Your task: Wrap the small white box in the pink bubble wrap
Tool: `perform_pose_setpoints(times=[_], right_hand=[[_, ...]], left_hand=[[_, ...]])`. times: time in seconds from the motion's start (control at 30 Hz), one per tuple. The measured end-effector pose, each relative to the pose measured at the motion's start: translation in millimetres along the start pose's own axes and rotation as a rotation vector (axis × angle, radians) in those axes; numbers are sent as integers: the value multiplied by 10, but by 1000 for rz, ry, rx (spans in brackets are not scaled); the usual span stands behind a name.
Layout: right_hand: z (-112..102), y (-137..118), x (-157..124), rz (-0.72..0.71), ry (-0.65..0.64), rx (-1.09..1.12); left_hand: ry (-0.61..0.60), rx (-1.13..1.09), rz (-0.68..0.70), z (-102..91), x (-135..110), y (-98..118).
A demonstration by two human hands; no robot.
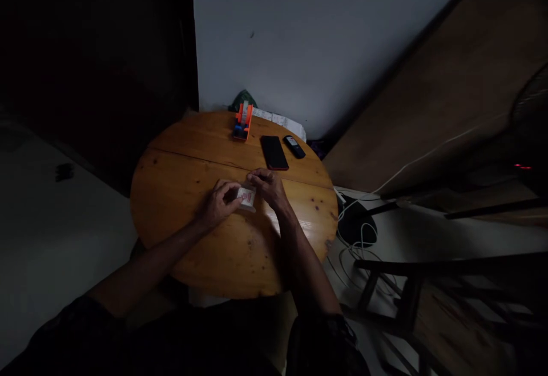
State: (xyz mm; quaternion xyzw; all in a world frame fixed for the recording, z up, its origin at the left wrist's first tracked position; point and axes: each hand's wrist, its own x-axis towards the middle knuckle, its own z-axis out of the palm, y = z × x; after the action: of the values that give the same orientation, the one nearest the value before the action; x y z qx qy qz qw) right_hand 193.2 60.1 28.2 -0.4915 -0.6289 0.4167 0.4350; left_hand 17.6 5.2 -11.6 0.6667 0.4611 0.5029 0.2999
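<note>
A small clear plastic packet (246,197) with a white, red-printed piece in it is between my hands over the middle of the round wooden table. My left hand (220,203) grips its left side, the thumb lying across the front. At the packet's upper right corner my right hand (268,185) is closed in a pinch, with thumb and fingertips together at the edge. The exact contact of those fingertips is too dark to make out.
On the wooden table (180,193), an orange tape dispenser (244,120) stands at the back, near a black smartphone (274,152) and a keypad phone (294,146). White cables (355,245) lie on the floor at right, near a dark wooden chair (411,302).
</note>
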Motion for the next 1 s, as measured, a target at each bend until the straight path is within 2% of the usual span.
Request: perform_pose_setpoints(times=[0.13, 0.23, 0.33, 0.43, 0.57, 0.77, 0.9, 1.0], right_hand=[[-70, -190, -155, -97, -133, -253], [-93, -304, -269, -222, -173, -509], [-83, -316, -406, -339, -149, -690], [-43, -240, -550, -399, -60, -831], [10, -119, -675, -404, 8, -899], [29, -81, -792, -430, -39, -1006], [45, 10, -863, -490, 1, -1113], [67, 116, -868, -515, 43, -1102]], left_hand=[[-14, -5, 4, 4, 0, -41], [-20, -23, 14, 13, 2, -57], [-14, -25, 17, 30, 11, -71], [-21, -21, 11, 41, 16, -90], [-38, -20, 13, 44, 8, -107], [-45, -68, -6, 69, -9, -150], [-26, -44, -5, 77, -21, -145], [-32, 11, 33, 71, -30, -120]])
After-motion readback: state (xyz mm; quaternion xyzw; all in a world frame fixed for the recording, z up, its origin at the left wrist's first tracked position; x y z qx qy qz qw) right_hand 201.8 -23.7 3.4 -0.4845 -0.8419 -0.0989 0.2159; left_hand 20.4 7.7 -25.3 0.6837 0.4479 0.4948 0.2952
